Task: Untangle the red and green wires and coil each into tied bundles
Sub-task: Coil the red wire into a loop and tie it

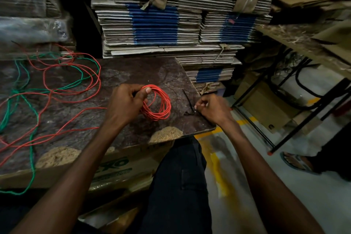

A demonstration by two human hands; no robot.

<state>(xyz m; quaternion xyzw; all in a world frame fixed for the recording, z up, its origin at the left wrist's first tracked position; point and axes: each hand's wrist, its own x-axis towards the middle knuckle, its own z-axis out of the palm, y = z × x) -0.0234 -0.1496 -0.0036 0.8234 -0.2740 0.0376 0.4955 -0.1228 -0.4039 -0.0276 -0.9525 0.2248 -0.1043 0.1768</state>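
Note:
My left hand (126, 103) grips a round coil of red wire (161, 108) at its top, held just above the dark brown board (133, 74). More red wire (57, 89) runs loose from the coil leftward in wide loops across the board. A green wire (24, 100) lies tangled with it at the left and hangs over the board's front edge. My right hand (210, 109) pinches one end of a thin black tie (189, 100) at the board's right edge, to the right of the coil.
Stacks of flattened cardboard (167, 24) rise right behind the board. The board rests on a cardboard box (114, 167). To the right are a metal-legged table (303, 47), boxes under it and a grey floor with yellow lines (218, 167). A sandalled foot (296, 161) stands there.

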